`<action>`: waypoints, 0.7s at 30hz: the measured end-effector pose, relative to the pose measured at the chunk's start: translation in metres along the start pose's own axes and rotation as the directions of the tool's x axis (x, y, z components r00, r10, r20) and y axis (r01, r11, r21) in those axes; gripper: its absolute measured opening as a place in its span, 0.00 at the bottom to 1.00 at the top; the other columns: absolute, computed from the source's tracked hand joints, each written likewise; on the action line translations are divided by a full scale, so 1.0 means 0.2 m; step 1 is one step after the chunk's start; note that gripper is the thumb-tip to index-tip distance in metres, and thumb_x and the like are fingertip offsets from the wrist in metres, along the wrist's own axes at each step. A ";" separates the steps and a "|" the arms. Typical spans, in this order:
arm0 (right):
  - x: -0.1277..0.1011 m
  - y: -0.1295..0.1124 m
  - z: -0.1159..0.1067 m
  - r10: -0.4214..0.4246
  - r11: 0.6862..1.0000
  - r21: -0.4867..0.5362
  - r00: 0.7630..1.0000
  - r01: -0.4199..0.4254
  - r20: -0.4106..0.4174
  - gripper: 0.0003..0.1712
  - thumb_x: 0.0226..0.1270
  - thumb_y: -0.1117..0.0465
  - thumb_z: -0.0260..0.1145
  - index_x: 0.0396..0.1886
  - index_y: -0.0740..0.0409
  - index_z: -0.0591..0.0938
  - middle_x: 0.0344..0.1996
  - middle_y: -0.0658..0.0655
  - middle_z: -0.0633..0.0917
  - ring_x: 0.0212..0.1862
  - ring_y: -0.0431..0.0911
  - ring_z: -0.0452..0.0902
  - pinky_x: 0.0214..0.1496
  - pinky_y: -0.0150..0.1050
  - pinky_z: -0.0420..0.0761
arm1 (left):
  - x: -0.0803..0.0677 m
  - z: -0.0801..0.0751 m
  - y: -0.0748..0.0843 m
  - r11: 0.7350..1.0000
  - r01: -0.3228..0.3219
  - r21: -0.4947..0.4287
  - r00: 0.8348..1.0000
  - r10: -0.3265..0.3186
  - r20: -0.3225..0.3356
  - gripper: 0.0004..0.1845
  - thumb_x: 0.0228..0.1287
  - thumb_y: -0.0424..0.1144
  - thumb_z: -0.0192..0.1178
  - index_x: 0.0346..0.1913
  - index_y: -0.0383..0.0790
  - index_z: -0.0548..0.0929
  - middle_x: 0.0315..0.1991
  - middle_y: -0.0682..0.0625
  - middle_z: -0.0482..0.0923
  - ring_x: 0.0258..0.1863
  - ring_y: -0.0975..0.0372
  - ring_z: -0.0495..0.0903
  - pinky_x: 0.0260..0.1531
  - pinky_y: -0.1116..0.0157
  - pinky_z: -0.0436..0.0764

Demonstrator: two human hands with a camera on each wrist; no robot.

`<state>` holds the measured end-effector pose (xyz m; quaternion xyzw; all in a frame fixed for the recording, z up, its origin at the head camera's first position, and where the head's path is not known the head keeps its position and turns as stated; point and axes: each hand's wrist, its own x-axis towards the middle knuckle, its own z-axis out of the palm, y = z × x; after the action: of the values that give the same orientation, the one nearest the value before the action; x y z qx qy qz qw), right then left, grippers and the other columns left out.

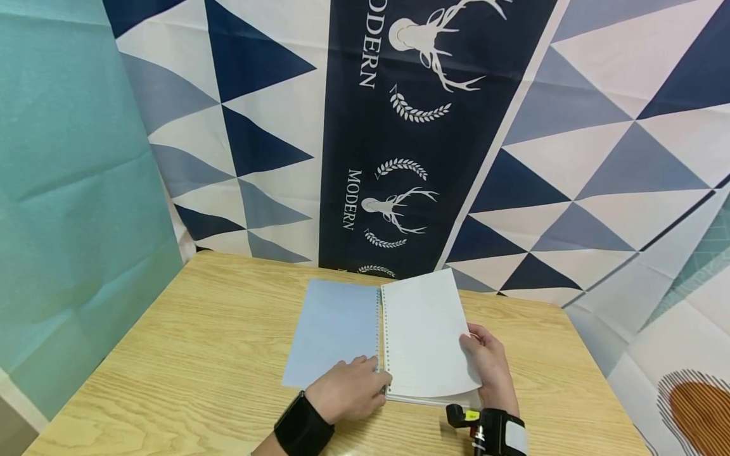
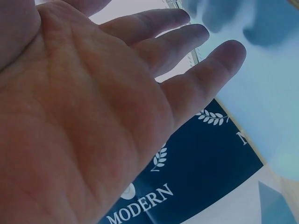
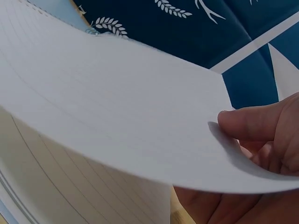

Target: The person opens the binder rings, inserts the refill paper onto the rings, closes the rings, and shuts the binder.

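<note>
One spiral-bound notebook (image 1: 399, 335) lies open near the middle of a light wooden table (image 1: 171, 380), its pale blue cover (image 1: 333, 332) folded flat to the left of the wire binding and its lined white pages stacked to the right. Two hands work at it, each wrist wearing one dark strap-on device.

The left hand (image 1: 349, 394) rests palm down with fingers extended and relaxed, its fingertips at the lower end of the spiral binding, where the blue cover meets the page block. It grips nothing; the left wrist view shows the palm (image 2: 84, 121) open and the fingers straight.

The right hand (image 1: 486, 361) pinches one single lined page (image 1: 424, 332) at its outer right edge, thumb on top and fingers curled beneath. The right wrist view shows that page (image 3: 117, 107) lifted and bowed upward in an arc above the ruled sheets below, the thumb (image 3: 261, 123) pressed on its upper surface.

Behind the table hangs one fabric backdrop (image 1: 433, 126) printed with navy, grey and white triangles and a dark central band bearing white stag heads, laurel sprigs and the word MODERN. A plain teal sheet (image 1: 68, 190) covers the wall to the left.
</note>
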<state>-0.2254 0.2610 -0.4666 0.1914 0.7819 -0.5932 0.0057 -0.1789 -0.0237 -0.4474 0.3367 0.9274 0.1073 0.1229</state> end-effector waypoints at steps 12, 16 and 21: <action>0.01 0.01 0.01 0.012 1.000 -0.012 1.000 -0.012 0.016 0.24 0.77 0.61 0.55 0.69 0.63 0.72 0.42 0.51 0.81 0.40 0.43 0.78 0.39 0.36 0.80 | 0.00 0.00 0.00 1.000 0.003 -0.007 1.000 -0.003 0.004 0.13 0.79 0.48 0.52 0.60 0.61 0.80 0.62 0.53 0.78 0.63 0.57 0.77 0.57 0.49 0.80; 0.01 0.01 0.00 0.024 1.000 -0.011 0.999 -0.024 0.021 0.25 0.77 0.60 0.55 0.70 0.63 0.72 0.44 0.52 0.82 0.40 0.43 0.78 0.39 0.36 0.81 | 0.01 0.00 0.00 1.000 0.002 -0.006 1.000 -0.002 0.005 0.13 0.79 0.48 0.52 0.60 0.62 0.80 0.60 0.53 0.78 0.60 0.58 0.78 0.55 0.50 0.81; 0.01 0.01 0.00 0.051 0.999 -0.008 0.999 -0.050 0.021 0.25 0.77 0.59 0.55 0.70 0.61 0.71 0.48 0.56 0.83 0.40 0.43 0.80 0.39 0.36 0.83 | 0.01 0.00 0.00 1.000 0.003 -0.004 1.000 -0.002 0.007 0.13 0.79 0.48 0.53 0.60 0.61 0.80 0.61 0.52 0.78 0.61 0.57 0.78 0.55 0.51 0.81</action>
<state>-0.2266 0.2627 -0.4691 0.2049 0.7790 -0.5919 0.0296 -0.1804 -0.0232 -0.4481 0.3357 0.9271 0.1081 0.1270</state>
